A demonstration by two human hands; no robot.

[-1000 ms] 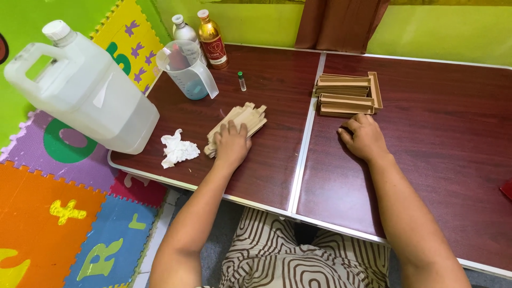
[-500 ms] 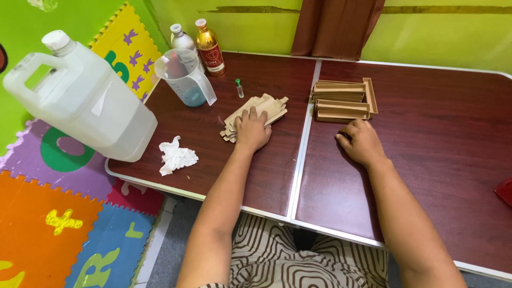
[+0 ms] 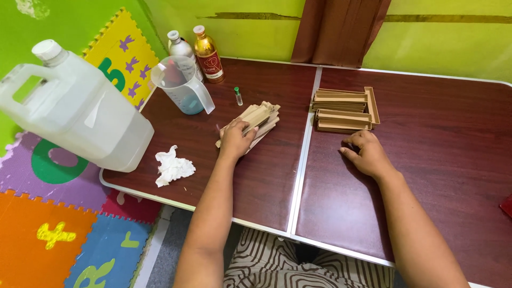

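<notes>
The left hand (image 3: 236,140) is laid palm-down over a loose bundle of flat tan cardboard pieces (image 3: 260,118), fingers curled lightly around the near end, so the bundle is gripped rather than just touched. That bundle sits on the left half of the dark red tabletop (image 3: 266,176), just short of the metal seam down the middle. The right hand (image 3: 367,153) is rested flat on the right half, fingers loosely spread and nothing held (the fingertips are pointed at the stack, but a small gap can be seen). A neater stack of folded cardboard boxes (image 3: 344,110) is parked just beyond it, next to the seam.

Further left, a crumpled white tissue (image 3: 173,167) is found near the tabletop edge, a big white plastic jug (image 3: 80,112) is hung over the corner, and a clear measuring pitcher (image 3: 184,85), two bottles (image 3: 207,55) and a tiny vial (image 3: 238,96) are lined up at the back.
</notes>
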